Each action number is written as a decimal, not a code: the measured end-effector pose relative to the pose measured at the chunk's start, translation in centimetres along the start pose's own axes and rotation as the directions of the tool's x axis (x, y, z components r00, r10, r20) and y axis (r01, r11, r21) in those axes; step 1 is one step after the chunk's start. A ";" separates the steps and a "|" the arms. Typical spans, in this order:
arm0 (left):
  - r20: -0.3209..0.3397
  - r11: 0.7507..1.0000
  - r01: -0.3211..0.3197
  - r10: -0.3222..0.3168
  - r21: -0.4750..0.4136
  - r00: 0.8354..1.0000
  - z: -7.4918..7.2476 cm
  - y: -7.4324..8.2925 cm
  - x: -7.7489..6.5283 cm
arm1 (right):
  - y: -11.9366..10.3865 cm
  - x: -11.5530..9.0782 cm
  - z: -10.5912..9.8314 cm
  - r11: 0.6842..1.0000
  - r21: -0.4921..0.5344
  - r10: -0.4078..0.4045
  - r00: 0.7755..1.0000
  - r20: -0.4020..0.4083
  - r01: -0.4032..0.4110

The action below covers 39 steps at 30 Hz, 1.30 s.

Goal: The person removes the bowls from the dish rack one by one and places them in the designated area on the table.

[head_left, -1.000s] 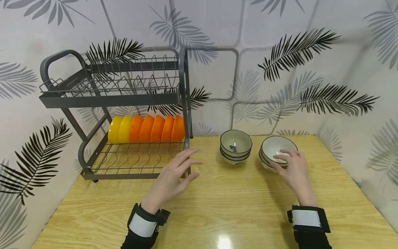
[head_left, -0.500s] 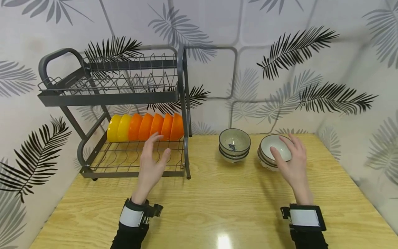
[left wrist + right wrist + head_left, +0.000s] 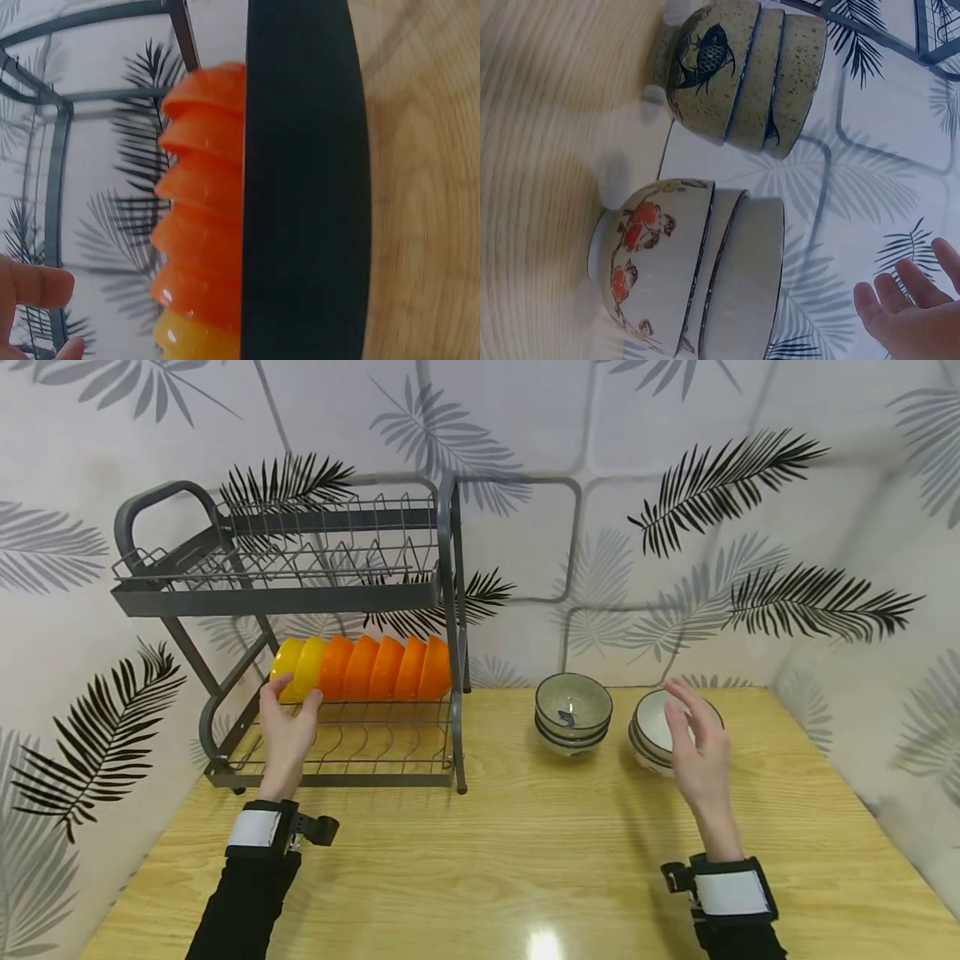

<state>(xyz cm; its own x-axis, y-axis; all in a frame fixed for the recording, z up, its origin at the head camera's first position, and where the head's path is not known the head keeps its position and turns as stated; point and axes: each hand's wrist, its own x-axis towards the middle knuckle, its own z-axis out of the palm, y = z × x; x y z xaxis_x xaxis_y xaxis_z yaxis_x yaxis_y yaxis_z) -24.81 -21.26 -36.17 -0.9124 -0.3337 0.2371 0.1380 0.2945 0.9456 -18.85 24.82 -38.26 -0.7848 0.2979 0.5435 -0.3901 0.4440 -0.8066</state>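
Observation:
My left hand is at the left front of the dish rack, overlapping the yellow bowls in the head view. Its thumb and fingers are spread apart; in the left wrist view the fingers show off to one side of the bowls. Orange bowls continue the row on edge along the lower shelf. My right hand, fingers apart, hovers in front of a stack of white bowls, whose sides carry a red flower pattern.
The dark metal dish rack has two tiers, its upper wire shelf bearing no dishes. Left of the white stack stands a stack of speckled bowls with a fish design. A leaf-patterned wall closes off the back of the wooden table.
My left hand has moved left from beside the rack's right post to the yellow bowls. The right hand has drawn back slightly from the white bowls, its fingers turning upward.

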 end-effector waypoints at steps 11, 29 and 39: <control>-0.039 0.981 0.191 -0.190 0.027 0.981 -1.3 -0.7 5.5 | -0.1 -1.3 0.1 0.997 0.067 0.017 0.964 0.265 -0.036; 0.069 0.940 0.269 -0.289 0.212 0.955 -2.7 -2.7 10.7 | 0.3 -4.9 -1.0 0.824 0.392 0.082 0.771 0.631 -0.409; 0.115 0.932 0.208 -0.251 0.296 0.961 -2.9 -3.4 11.6 | 1.0 -5.6 -1.9 0.779 0.334 0.171 0.693 0.700 -0.530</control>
<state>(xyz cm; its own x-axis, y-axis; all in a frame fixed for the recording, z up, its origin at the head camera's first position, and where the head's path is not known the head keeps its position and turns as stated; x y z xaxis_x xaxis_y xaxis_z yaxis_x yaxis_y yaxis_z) -34.72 -28.71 -35.96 -0.9559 -0.2916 -0.0347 -0.1747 0.4699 0.8652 -13.94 25.22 -41.64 -0.9480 -0.3088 0.0764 -0.0494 -0.0943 -0.9943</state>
